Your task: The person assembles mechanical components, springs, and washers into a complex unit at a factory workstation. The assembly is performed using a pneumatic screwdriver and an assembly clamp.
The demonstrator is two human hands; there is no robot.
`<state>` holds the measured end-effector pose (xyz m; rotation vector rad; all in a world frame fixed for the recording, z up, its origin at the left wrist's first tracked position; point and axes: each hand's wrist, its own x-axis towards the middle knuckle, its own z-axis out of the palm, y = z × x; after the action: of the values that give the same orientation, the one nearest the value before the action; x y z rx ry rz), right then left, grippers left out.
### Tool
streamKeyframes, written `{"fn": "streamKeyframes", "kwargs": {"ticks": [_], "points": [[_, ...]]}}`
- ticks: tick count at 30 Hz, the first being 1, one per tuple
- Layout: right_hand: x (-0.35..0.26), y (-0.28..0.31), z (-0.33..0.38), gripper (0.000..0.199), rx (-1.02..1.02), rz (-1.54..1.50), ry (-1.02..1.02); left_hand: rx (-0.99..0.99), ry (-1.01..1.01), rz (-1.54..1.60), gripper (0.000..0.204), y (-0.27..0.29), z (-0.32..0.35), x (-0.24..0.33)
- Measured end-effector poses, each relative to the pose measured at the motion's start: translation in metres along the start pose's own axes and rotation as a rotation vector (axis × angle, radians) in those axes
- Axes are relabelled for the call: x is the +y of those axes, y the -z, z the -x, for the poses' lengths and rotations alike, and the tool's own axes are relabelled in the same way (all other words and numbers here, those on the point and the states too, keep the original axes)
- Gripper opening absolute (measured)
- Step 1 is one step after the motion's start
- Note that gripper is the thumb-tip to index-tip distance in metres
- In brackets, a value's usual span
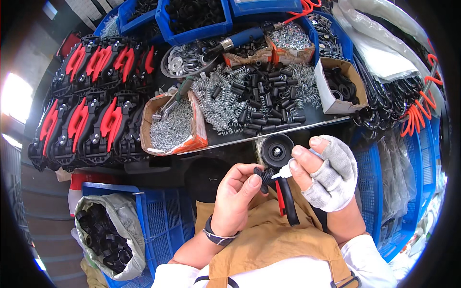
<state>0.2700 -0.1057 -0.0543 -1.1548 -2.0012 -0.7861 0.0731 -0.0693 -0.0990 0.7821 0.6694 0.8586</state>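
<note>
Left hand (pixel 235 194) pinches a short black ribbed part (pixel 263 176) between thumb and forefinger – its long axis points right, toward the right hand (pixel 322 173). That gloved hand, fingers pressed on a small white piece (pixel 282 173), meets it just below the black wheel (pixel 275 150). Beyond – springs (pixel 218 103) and black sleeves (pixel 269 98) on the bench

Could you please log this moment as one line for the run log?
left hand: grips black ribbed part | right hand: fingerless glove, pinches small white piece against it | black wheel behind | black-red handle below
</note>
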Motion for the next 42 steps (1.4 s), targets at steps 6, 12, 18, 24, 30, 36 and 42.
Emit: {"fn": "streamKeyframes", "kwargs": {"ticks": [6, 12, 18, 24, 30, 36, 42], "points": [[-0.004, -0.003, -0.003, 0.01, -0.01, -0.03, 0.015, -0.003, -0.018, -0.024, 0.039, 0.0, 0.0, -0.001], [0.002, 0.001, -0.002, 0.014, 0.005, 0.001, 0.022, 0.0, -0.036, -0.034, 0.037, 0.0, -0.001, -0.002], [0.006, -0.02, -0.014, 0.024, -0.122, -0.193, -0.226, 0.037, -0.052, -0.008, 0.035, 0.01, -0.003, 0.0], [0.031, -0.113, -0.068, 0.036, -0.701, -0.943, -0.635, 0.062, -0.08, 0.043, 0.033, 0.018, 0.004, -0.002], [0.001, -0.168, -0.076, 0.029, -0.769, -0.52, -0.128, 0.107, -0.091, 0.061, 0.032, 0.03, 0.02, 0.005], [0.049, -0.17, -0.144, 0.064, -0.836, -0.34, -0.117, 0.133, -0.122, 0.022, 0.034, 0.048, 0.01, 0.013], [0.181, -0.221, -0.154, 0.08, -0.96, -0.075, -0.142, -0.113, -0.706, -1.134, 0.043, 0.014, -0.031, 0.052]]}}
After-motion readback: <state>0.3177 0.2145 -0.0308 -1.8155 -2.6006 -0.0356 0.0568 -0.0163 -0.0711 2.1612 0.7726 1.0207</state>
